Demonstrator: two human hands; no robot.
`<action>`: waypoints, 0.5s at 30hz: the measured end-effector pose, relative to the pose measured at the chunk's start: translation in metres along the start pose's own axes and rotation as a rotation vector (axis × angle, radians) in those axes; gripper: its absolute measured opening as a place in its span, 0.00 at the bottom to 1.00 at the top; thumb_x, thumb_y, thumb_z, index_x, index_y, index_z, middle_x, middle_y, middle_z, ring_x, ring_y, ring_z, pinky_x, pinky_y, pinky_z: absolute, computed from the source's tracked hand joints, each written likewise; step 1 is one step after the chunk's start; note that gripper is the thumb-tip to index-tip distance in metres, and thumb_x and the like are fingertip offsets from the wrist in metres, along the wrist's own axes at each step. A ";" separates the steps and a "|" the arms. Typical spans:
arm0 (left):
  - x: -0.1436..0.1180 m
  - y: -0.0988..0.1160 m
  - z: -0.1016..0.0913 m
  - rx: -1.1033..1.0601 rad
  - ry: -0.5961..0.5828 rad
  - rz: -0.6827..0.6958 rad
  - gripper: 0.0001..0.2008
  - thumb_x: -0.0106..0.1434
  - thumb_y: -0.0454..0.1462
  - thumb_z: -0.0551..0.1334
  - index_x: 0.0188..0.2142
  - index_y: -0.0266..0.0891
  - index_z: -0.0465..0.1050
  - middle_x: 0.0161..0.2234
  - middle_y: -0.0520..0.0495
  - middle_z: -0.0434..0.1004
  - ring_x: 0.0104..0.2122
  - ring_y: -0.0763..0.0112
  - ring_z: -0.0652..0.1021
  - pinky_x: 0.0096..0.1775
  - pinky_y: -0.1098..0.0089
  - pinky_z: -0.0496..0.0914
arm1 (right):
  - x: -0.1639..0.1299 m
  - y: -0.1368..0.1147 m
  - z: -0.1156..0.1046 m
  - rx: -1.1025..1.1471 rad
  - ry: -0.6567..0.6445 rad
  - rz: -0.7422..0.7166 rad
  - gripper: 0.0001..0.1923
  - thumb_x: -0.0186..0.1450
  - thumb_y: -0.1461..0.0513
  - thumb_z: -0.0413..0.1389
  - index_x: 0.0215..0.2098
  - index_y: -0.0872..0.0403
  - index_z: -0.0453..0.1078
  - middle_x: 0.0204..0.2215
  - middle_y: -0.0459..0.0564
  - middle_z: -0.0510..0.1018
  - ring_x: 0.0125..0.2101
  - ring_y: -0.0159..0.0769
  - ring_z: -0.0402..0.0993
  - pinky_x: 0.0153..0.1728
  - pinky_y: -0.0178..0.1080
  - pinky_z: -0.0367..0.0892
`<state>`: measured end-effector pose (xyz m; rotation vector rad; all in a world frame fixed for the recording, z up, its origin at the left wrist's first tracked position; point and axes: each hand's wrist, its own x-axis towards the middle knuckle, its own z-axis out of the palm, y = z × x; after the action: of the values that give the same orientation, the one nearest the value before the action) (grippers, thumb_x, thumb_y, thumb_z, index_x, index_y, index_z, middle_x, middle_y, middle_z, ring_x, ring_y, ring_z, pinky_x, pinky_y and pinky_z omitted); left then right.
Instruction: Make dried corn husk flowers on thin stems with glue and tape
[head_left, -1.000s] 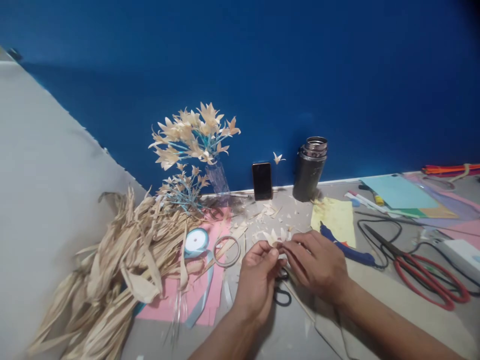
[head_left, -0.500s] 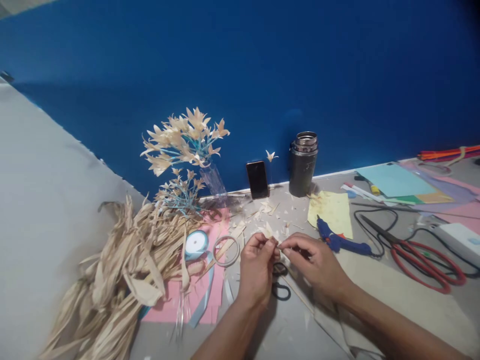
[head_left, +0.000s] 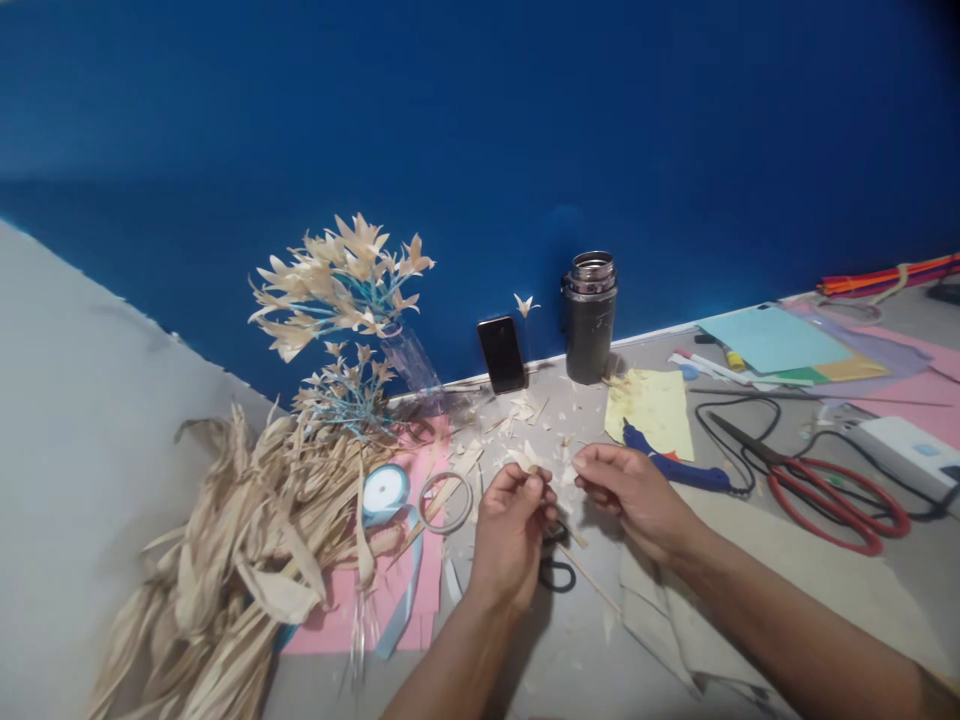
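Straw-coloured husk flower piece sits pinched in the left hand's closed fingertips at lower centre. Right hand, loosely curled and apparently empty, hovers beside it; petal shaping seems underway, calling for a fine pinch.

Bare table lies open in front (husk pile left, red scissors right).

Craft workspace — glue gun, scissors, coloured paper, dried husks etc. on desk.
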<state>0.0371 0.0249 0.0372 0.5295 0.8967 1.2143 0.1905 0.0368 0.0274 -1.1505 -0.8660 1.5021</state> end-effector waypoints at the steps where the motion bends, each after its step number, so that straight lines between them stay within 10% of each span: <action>1: 0.000 -0.001 0.002 -0.008 0.001 0.002 0.23 0.48 0.41 0.80 0.32 0.39 0.68 0.36 0.49 0.78 0.30 0.75 0.75 0.32 0.74 0.69 | 0.000 0.001 0.000 -0.025 0.017 -0.022 0.21 0.53 0.45 0.67 0.23 0.54 0.71 0.18 0.41 0.66 0.19 0.26 0.53 0.21 0.33 0.48; 10: 0.006 -0.019 0.022 -0.077 0.010 0.010 0.24 0.46 0.41 0.81 0.32 0.38 0.69 0.29 0.55 0.73 0.28 0.77 0.75 0.31 0.75 0.69 | -0.003 -0.004 0.001 -0.132 0.058 -0.122 0.20 0.55 0.45 0.65 0.24 0.52 0.72 0.15 0.40 0.65 0.19 0.29 0.55 0.22 0.35 0.54; 15: 0.030 -0.019 0.023 -0.052 -0.004 0.050 0.23 0.46 0.39 0.81 0.30 0.38 0.68 0.28 0.56 0.72 0.26 0.79 0.74 0.29 0.76 0.68 | -0.004 -0.009 -0.054 -0.612 0.047 -0.305 0.15 0.65 0.50 0.57 0.31 0.52 0.76 0.27 0.49 0.79 0.28 0.38 0.72 0.30 0.39 0.66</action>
<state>0.0692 0.0502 0.0269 0.5151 0.8506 1.2786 0.2446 0.0326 0.0213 -1.3986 -1.4556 0.9760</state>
